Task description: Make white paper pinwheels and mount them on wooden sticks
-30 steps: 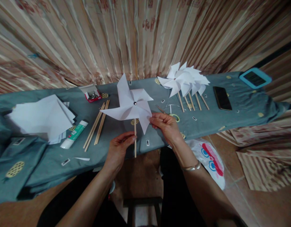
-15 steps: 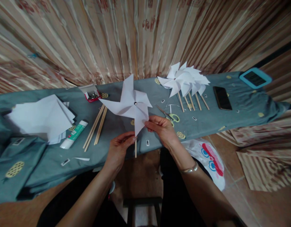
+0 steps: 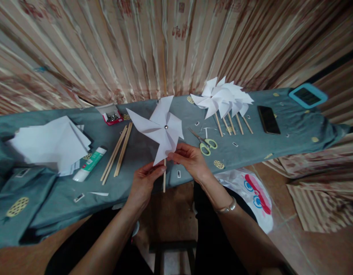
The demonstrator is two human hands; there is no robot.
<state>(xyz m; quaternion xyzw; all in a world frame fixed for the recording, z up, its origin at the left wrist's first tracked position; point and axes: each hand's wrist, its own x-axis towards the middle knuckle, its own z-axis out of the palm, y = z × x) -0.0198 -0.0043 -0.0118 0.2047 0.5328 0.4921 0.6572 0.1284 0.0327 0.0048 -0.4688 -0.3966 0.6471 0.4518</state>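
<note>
A white paper pinwheel (image 3: pixel 160 126) with a shiny round pin at its centre is held up over the near edge of the table. Its thin wooden stick (image 3: pixel 164 184) points down toward me. My left hand (image 3: pixel 144 181) is closed, thumb and fingers pinching the stick just under the blades. With closed fingertips, my right hand (image 3: pixel 190 160) grips the lower right blade near its edge. Green-handled scissors (image 3: pixel 208 144) lie to the right of my right hand. Loose wooden sticks (image 3: pixel 123 151) rest left of the pinwheel.
Several pinwheels (image 3: pixel 212 100) overlap at the back right, near a phone (image 3: pixel 269 119) and a blue-framed device (image 3: pixel 308 95). Leftward are a small box of pins (image 3: pixel 114 119), a glue stick (image 3: pixel 91 162) and white paper sheets (image 3: pixel 50 141). A plastic bag (image 3: pixel 261 206) hangs below the edge.
The pinwheel's blades have turned clockwise on the stick. My right hand has shifted slightly left and down with the blade, uncovering the scissors' handles.
</note>
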